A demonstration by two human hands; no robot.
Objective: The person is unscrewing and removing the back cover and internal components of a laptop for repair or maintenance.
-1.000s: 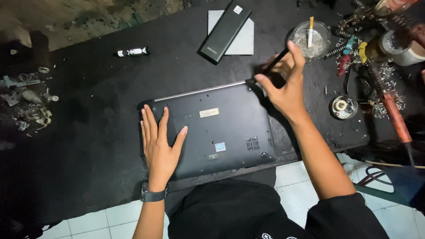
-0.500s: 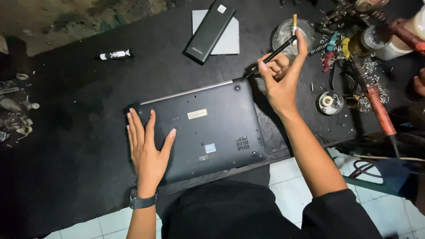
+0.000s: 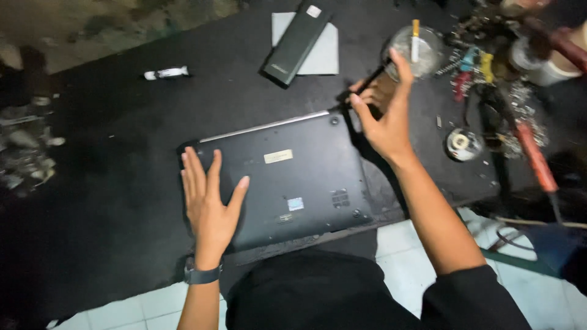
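A dark laptop (image 3: pixel 293 171) lies upside down on a black work surface (image 3: pixel 110 153), its underside with small stickers facing up. My left hand (image 3: pixel 208 205) rests flat on the laptop's near left part, fingers spread. My right hand (image 3: pixel 382 113) hovers at the laptop's far right corner and grips a thin black screwdriver (image 3: pixel 361 88), whose tip points down toward that corner.
A long black battery pack (image 3: pixel 296 43) lies on a grey sheet (image 3: pixel 324 55) at the back. A glass ashtray (image 3: pixel 413 46) with a cigarette, a solder spool (image 3: pixel 463 143), red-handled tools (image 3: pixel 535 159) and clutter crowd the right. A small white tube (image 3: pixel 166 73) lies at the back left.
My right hand has lifted the screwdriver off the laptop's far right corner and raised it slightly. The left hand stays flat on the laptop. The camera view shifted a little.
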